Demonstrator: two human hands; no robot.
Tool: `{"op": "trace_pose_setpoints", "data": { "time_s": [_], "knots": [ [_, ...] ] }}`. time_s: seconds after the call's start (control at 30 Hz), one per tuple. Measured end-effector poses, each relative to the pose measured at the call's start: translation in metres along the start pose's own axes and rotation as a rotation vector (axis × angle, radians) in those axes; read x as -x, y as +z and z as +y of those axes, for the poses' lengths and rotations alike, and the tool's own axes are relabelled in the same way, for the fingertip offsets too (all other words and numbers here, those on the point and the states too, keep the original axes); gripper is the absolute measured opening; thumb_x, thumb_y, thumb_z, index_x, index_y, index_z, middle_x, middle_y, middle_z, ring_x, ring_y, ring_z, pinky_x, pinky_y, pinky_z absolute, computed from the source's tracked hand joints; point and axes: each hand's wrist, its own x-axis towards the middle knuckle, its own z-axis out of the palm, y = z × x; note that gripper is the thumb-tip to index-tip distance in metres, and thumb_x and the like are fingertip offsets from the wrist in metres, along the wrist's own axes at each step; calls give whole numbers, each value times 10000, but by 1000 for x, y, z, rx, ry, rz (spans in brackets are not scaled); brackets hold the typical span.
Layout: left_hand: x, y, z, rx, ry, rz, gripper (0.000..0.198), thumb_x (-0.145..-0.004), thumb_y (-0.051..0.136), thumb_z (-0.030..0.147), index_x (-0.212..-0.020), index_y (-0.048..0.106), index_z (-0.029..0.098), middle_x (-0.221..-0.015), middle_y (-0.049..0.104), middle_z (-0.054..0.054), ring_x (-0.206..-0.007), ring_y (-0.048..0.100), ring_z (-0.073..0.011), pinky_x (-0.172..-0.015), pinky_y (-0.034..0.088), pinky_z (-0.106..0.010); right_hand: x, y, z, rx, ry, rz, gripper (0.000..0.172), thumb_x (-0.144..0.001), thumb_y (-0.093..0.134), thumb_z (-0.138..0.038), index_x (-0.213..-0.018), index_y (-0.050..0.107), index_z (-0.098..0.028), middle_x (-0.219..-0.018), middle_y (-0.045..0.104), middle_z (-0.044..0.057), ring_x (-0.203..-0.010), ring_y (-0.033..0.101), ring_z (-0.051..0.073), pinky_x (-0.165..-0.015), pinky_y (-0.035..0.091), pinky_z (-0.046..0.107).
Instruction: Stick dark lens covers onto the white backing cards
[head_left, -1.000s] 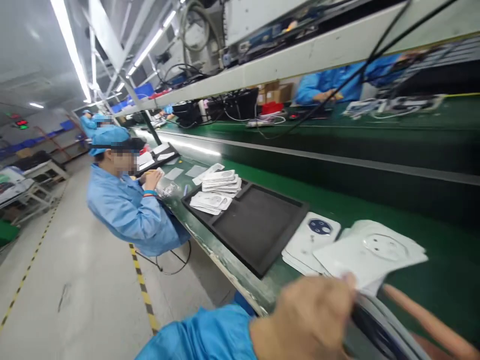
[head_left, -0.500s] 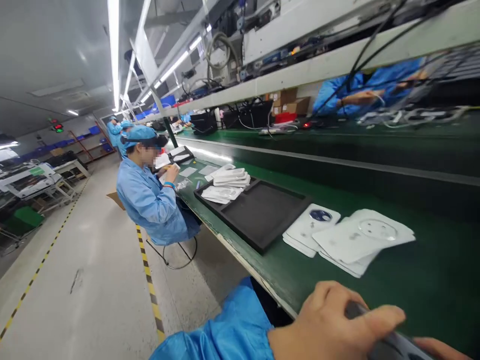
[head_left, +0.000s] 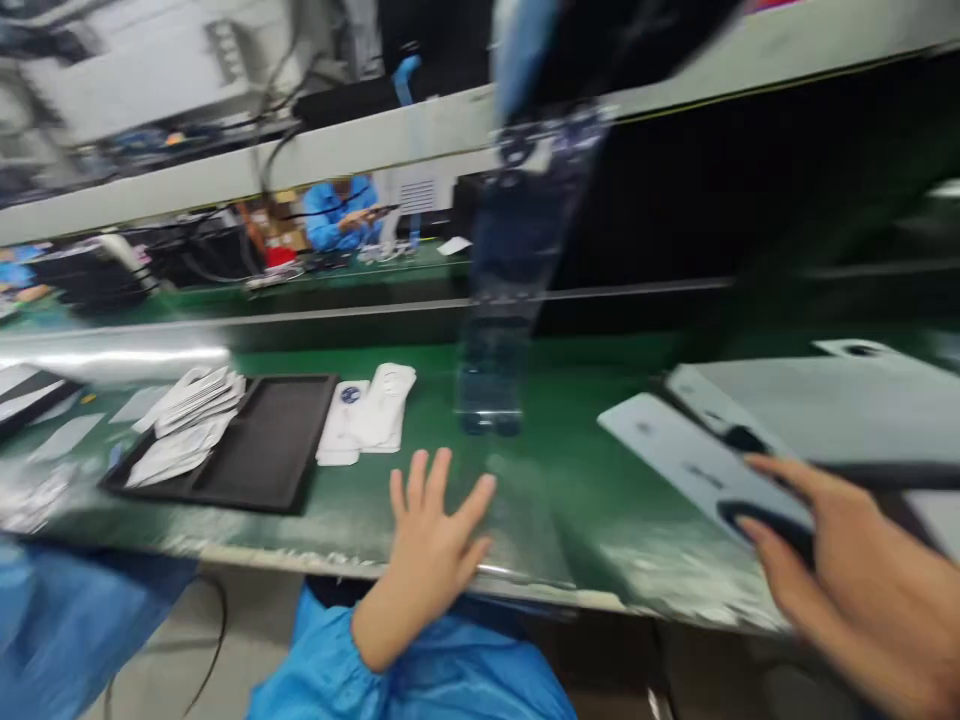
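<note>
Left hand (head_left: 431, 535) at six o'clock: fingers (head_left: 416, 490) spread wide, palm down, empty, over the near edge of the green workbench (head_left: 540, 520). Contact with the bench impossible to make out through the blur. Blue cuff (head_left: 322, 670) gathered at the wrist below.

Right hand (head_left: 840, 545) at four o'clock, cut off by the lower right corner: fingers curled and pressed toward each other, pinching the dark rim (head_left: 765, 528) of a pale grey panel (head_left: 847, 410). Panel at about three o'clock, flat and smooth, its far part running off the right edge, its outline smeared by motion, a small dark slot near its top corner.

Just left of the fingers, a long white plate (head_left: 690, 450), slanted, with faint dark marks; whether resting on the bench or held, unclear.

At twelve o'clock, a dark translucent streak (head_left: 510, 300) down to the bench, too blurred to name.

At nine o'clock, a black foam tray (head_left: 217, 445) with stacked white plates (head_left: 199, 400) inside, and more white plates (head_left: 367, 415) just beside it.
</note>
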Motion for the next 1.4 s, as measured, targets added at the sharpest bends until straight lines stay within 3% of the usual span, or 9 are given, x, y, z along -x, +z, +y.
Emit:
{"op": "trace_pose_setpoints", "data": {
  "time_s": [0.2,0.33,0.47,0.67,0.8,0.93,1.1,1.23,1.4],
  "knots": [
    [-1,26,-33,3,2,-55,670,-999,481,296,-1597,177,290,-1604,221,-185,-1489,120,-453,-1020,287,-808,10,-66,41,202,334,71,565,-936,333,-362,-1399,471,-67,-1248,607,210,-1043,629,413,-703,502,458],
    [7,-3,-14,111,126,98,816,-922,665,340,-1583,200,224,-1603,188,-226,-1488,103,-461,-1127,186,-750,1,-23,-4,-435,84,-275,473,-952,436,-334,-1384,590,-217,-1336,600,69,-1176,583,333,-1020,441,439],
    [7,-37,2,-3,410,104,430,-843,703,154,-1248,577,224,-1537,376,-159,-1426,353,-363,-1202,202,-605,-32,9,-81,-895,-165,-780,509,-832,544,-197,-1302,675,-342,-1186,681,-24,-1047,637,273,-928,487,325],
    [0,-74,-55,97,45,-60,437,-704,791,224,-1097,598,215,-1349,531,-135,-1161,577,-284,-965,524,-419,-117,65,-140,-1033,-278,-1066,654,-719,754,-227,-1344,565,-234,-1031,685,32,-886,658,255,-701,532,274],
    [-44,-61,-122,0,-654,-20,253,-849,720,360,-987,565,214,-1092,603,-71,-988,635,-217,-855,531,-323,-184,143,-172,-1059,-84,-713,550,-902,688,-377,-1383,498,-190,-1197,620,124,-1086,610,303,-945,508,422],
    [-92,-15,-166,-156,-936,-35,327,-904,657,465,-975,571,158,-949,579,-111,-871,614,-270,-762,489,-354,-210,217,-202,-949,-12,-498,831,-793,799,-325,-1479,370,-135,-1480,361,210,-1410,272,372,-1182,219,530],
    [-108,23,-169,-351,-1012,-88,538,-845,708,583,-1054,606,97,-1045,542,-184,-1057,494,-391,-870,407,-461,-193,262,-199,-951,-27,-413,908,-707,834,-359,-1473,398,-141,-1418,389,185,-1362,337,368,-1166,271,507],
    [-104,26,-168,-418,-1011,-131,487,-900,653,564,-1019,629,93,-1051,519,-180,-1032,471,-373,-843,399,-453,-188,269,-181,-1020,-22,-375,755,-763,770,-473,-1412,502,-194,-1187,518,108,-1049,563,317,-985,452,468],
    [-101,24,-180,-411,-950,-146,345,-895,693,474,-951,662,135,-1074,520,-157,-1029,466,-355,-839,399,-445,-191,274,-173,-1179,12,-442,767,-813,713,-499,-1465,427,-213,-746,560,-31,-656,549,230,-674,466,357]
  ]
}}
